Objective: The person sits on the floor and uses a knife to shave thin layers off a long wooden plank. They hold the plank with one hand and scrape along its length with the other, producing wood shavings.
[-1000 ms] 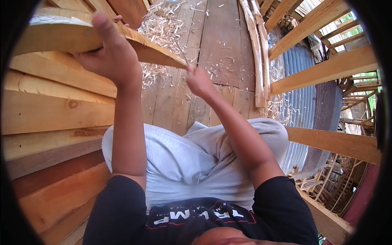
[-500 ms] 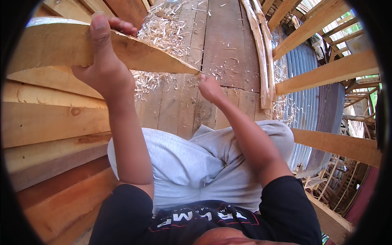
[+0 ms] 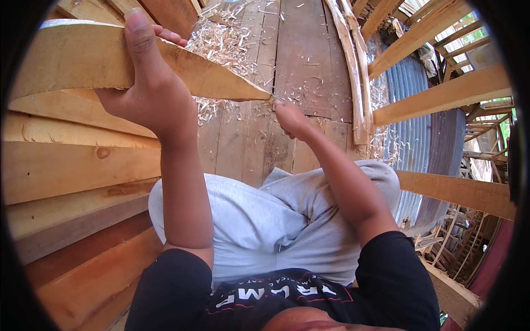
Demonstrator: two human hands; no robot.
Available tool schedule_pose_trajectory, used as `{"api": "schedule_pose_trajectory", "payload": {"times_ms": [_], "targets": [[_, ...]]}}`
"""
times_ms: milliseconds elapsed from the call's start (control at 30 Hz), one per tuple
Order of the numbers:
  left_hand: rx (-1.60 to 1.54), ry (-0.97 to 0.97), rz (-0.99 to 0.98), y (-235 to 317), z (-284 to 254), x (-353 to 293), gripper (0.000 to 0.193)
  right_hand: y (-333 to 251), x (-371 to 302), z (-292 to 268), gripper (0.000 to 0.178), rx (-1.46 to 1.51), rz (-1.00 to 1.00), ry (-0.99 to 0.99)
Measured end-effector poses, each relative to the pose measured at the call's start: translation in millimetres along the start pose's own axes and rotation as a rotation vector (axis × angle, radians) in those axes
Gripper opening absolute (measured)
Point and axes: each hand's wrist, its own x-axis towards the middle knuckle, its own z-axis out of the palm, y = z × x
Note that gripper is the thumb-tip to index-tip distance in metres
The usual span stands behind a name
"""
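A long, curved wooden board (image 3: 83, 58) spans the upper left and narrows to a point toward the middle. My left hand (image 3: 152, 83) is wrapped round the wide part of it, thumb over the near face and fingertips showing past the far edge. At the pointed end, my right hand (image 3: 290, 118) is closed, thumb and fingers pressed together. A tiny dark sliver shows between this hand and the tip; what the fingers hold is too small to make out.
Curled wood shavings (image 3: 221, 41) lie in a heap on the plank floor (image 3: 303, 44) beyond the board. Stacked planks (image 3: 83, 168) line the left side. Two rough strips (image 3: 356, 71) lie to the right, beside wooden rails (image 3: 441, 94) and corrugated metal sheets (image 3: 408, 88).
My left hand has slid slightly right along the board. My right hand has shifted a little to the right and turned, still at the board's tip.
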Motion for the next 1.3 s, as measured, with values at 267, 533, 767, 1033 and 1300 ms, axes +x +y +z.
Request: {"api": "schedule_pose_trajectory", "payload": {"times_ms": [267,533,767,1033,1300], "targets": [[-0.043,0.015,0.029,-1.3,6.0,-3.7,0.019,24.2,12.4,13.6,0.048,0.102,-0.067,0.102],[-0.016,0.053,0.018,-0.9,3.0,-5.2,0.021,-25.3,-22.0,28.8,0.047,0.256,-0.551,0.006],[-0.035,0.058,0.025,-2.0,6.6,-5.3,0.023,13.3,-0.3,17.4,0.055,0.040,-0.197,0.152],[-0.022,0.020,0.047,-2.8,2.1,-2.4,0.024,-30.3,-16.3,21.2,0.050,0.008,-0.507,0.224],[-0.012,0.016,0.057,-4.3,-1.6,0.1,0.022,-9.9,-6.0,19.9,0.048,0.190,-0.211,0.007]]}}
